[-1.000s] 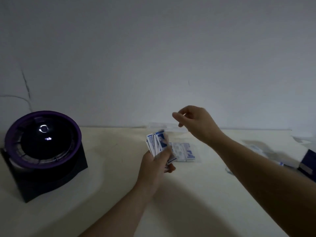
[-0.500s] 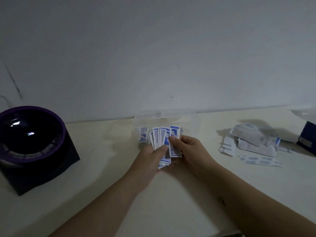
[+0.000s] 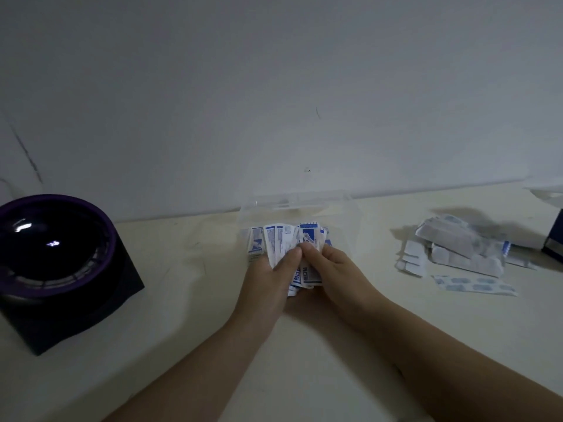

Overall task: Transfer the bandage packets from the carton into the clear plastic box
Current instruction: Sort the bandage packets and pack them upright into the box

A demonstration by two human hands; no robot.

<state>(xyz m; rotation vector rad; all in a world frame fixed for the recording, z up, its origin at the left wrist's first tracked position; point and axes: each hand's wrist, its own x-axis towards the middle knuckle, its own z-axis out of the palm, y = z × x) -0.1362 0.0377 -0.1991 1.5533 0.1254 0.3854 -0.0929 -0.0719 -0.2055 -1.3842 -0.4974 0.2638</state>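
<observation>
Head view is showing the left grip (image 3: pixel 268 278) clasping a fanned bunch of blue-and-white bandage packets (image 3: pixel 281 243), thumb lying across them, while the right grip (image 3: pixel 335 266) is pinching the bunch's right-hand packet. Just beyond both grips the clear plastic box (image 3: pixel 304 202) is standing on the pale surface (image 3: pixel 189 330). Well right of the grips, wrapped bandages (image 3: pixel 460 248) are lying in a loose heap; far left, a dark purple-rimmed device (image 3: pixel 58 254) is sitting.

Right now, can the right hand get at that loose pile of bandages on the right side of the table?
Probably yes: only bare table lies between the right hand and the pile. But it is pinching a packet in the fan that the left hand holds, so it must let go first.
</observation>
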